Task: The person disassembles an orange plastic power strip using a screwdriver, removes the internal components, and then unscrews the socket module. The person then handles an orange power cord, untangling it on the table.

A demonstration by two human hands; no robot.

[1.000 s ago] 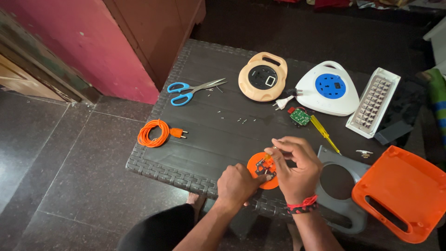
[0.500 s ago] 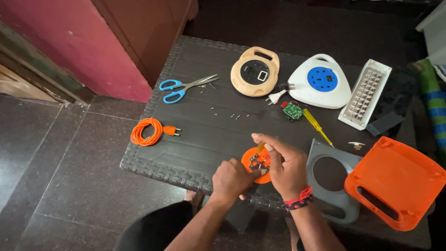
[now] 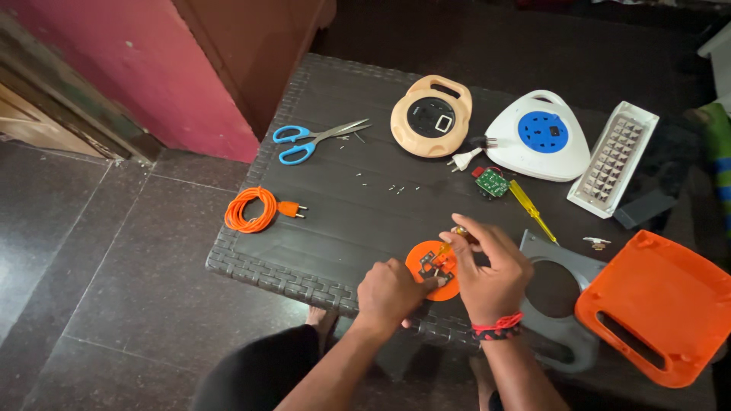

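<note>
An orange round disc (image 3: 423, 259) with metal contact parts lies near the front edge of the dark woven table (image 3: 343, 205). My left hand (image 3: 390, 294) grips the disc's near rim. My right hand (image 3: 491, 270), with a red thread band at the wrist, holds a small screwdriver with a yellow handle whose tip points down at the metal parts on the disc. The tool is mostly hidden by my fingers.
Blue scissors (image 3: 304, 141), a coiled orange cord with plug (image 3: 251, 209), a beige cable reel (image 3: 431, 116), a white-and-blue socket reel (image 3: 539, 135), a green circuit board (image 3: 493, 183), a yellow screwdriver (image 3: 531, 210), a white lamp panel (image 3: 613, 158), a grey ring cover (image 3: 560, 293), an orange housing (image 3: 659, 304).
The view has shifted slightly. Both hands stay on the orange disc, and my right hand has turned a little over its metal parts.
</note>
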